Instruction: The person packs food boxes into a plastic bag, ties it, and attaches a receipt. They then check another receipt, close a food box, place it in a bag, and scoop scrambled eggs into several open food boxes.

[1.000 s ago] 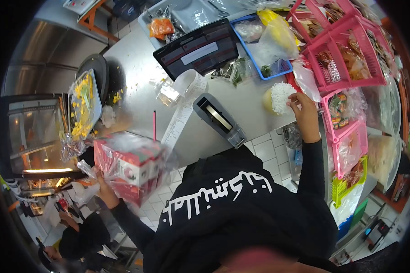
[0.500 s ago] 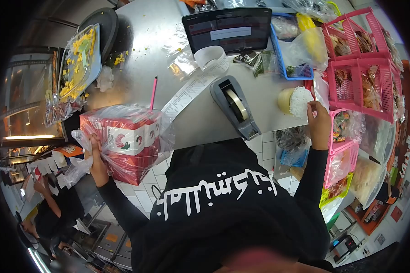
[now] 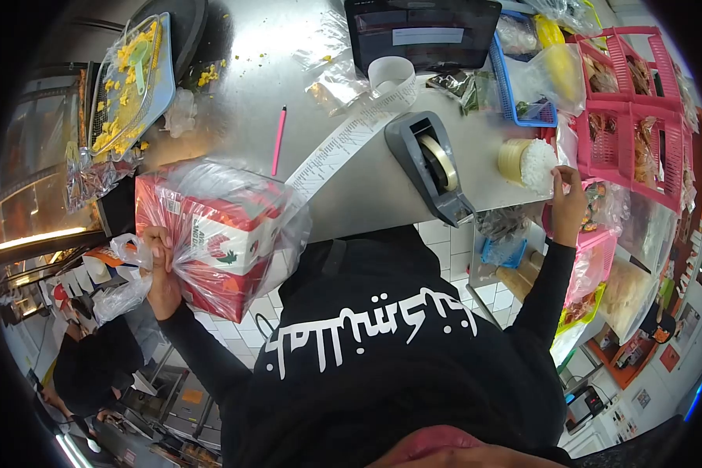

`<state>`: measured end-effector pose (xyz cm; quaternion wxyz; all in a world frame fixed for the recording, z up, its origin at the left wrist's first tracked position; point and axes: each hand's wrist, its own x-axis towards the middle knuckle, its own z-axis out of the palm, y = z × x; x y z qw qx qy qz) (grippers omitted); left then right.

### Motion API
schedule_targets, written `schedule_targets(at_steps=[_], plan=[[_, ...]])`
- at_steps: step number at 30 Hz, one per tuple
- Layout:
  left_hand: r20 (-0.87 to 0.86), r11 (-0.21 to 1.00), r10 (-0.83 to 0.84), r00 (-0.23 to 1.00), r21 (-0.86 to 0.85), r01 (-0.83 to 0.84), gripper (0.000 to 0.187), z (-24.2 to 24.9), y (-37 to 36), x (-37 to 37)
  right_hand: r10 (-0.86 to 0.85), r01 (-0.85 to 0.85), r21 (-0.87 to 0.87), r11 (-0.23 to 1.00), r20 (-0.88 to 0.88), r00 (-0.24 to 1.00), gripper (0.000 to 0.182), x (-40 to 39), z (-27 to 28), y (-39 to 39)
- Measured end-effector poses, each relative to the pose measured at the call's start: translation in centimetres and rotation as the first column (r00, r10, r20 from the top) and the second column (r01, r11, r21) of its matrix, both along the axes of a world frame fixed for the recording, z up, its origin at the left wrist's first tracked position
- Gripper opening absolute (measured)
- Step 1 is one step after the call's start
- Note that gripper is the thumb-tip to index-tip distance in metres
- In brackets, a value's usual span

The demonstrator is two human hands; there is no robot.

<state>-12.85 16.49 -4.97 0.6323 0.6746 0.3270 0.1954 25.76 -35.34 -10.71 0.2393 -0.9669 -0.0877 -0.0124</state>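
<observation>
At the left, my left hand (image 3: 160,261) is closed around the gathered neck of a clear plastic bag (image 3: 292,222). Inside the bag are red and white printed cardboard boxes (image 3: 230,242), over the table's front edge. On the right, my right hand (image 3: 569,207) has its fingertips pinched together at the white end of a cream, round container or roll (image 3: 513,161). That end looks like a mass of small white pieces (image 3: 537,165); whether the fingers hold any is too small to tell. A grey tape dispenser (image 3: 429,168) sits between the hands.
A long paper receipt (image 3: 339,148) and a pink pencil (image 3: 279,140) lie on the metal table (image 3: 249,74). Behind stands a tablet (image 3: 421,39). Blue (image 3: 534,117) and pink baskets (image 3: 632,144) line the right; a tray with yellow scraps (image 3: 164,86) is at left. Another person (image 3: 97,374) works lower left.
The view has shifted, so table items appear further right. The bagged boxes are turned a little, and the pencil shows clear of the bag. My right hand stays at the white pieces.
</observation>
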Motion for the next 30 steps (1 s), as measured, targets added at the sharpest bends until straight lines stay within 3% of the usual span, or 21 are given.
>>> schedule_targets(at_steps=[1,7,10,13,16,19,20,22,24,26,27,28,30], plan=[[-0.013,1.0,-0.019,1.0,-0.003,0.019,0.026,0.1,0.3,-0.2,0.07,-0.068,-0.025,0.997,0.072,0.995,0.015,0.2,-0.3,-0.4],[-0.147,0.998,-0.058,0.987,-0.014,0.056,0.028,0.9,0.4,0.6,-0.029,0.032,0.057,0.998,-0.055,0.998,0.018,-0.1,0.5,0.8],[-0.161,0.999,-0.053,0.986,0.001,0.054,0.029,0.8,0.4,0.5,-0.077,0.096,0.183,0.978,-0.106,0.991,0.021,-0.6,0.4,1.4],[-0.169,0.998,-0.062,0.984,0.015,0.066,0.028,0.9,0.4,0.4,-0.074,0.089,0.217,0.972,-0.073,0.995,0.022,-0.8,0.1,0.8],[-0.178,0.998,-0.045,0.983,0.027,0.051,0.025,0.7,0.4,0.3,-0.133,0.111,0.225,0.968,0.085,0.988,0.02,-1.1,1.0,0.8],[-0.238,0.991,0.013,0.971,0.136,0.02,0.021,1.1,-0.4,1.0,-0.041,0.086,-0.078,0.993,0.452,0.891,0.02,-3.1,5.6,4.0],[-0.268,0.982,0.035,0.963,0.186,0.017,0.02,1.4,-0.6,1.2,-0.047,-0.009,0.109,0.994,0.501,0.864,0.02,-3.6,6.6,5.9],[-0.326,0.885,0.025,0.945,0.447,0.13,0.019,1.8,-0.3,1.1,-0.101,-0.218,0.447,0.868,0.588,0.802,0.02,-5.1,8.5,10.5],[-0.383,0.735,0.035,0.923,0.636,0.236,0.019,2.4,-0.1,0.9,-0.016,-0.345,0.666,0.662,0.472,0.881,0.021,-7.5,10.2,16.7],[-0.441,0.571,0.078,0.894,0.755,0.322,0.018,3.2,-0.1,0.2,0.351,-0.372,0.874,0.312,0.258,0.9,0.021,-10.0,9.7,22.1],[-0.464,0.761,0.017,0.886,0.581,0.29,0.016,3.2,-0.1,-0.6,0.604,-0.259,0.949,0.182,0.1,0.79,0.024,-11.5,9.5,24.5],[-0.467,0.802,0.03,0.884,0.539,0.258,0.015,3.3,0.0,-0.9,0.777,-0.185,0.968,0.169,-0.015,0.63,0.024,-13.0,9.2,27.2],[-0.475,0.872,0.058,0.878,0.453,0.187,0.015,3.6,-0.2,-0.5,0.928,-0.242,0.961,0.131,-0.033,0.371,0.024,-16.7,8.8,32.2]])
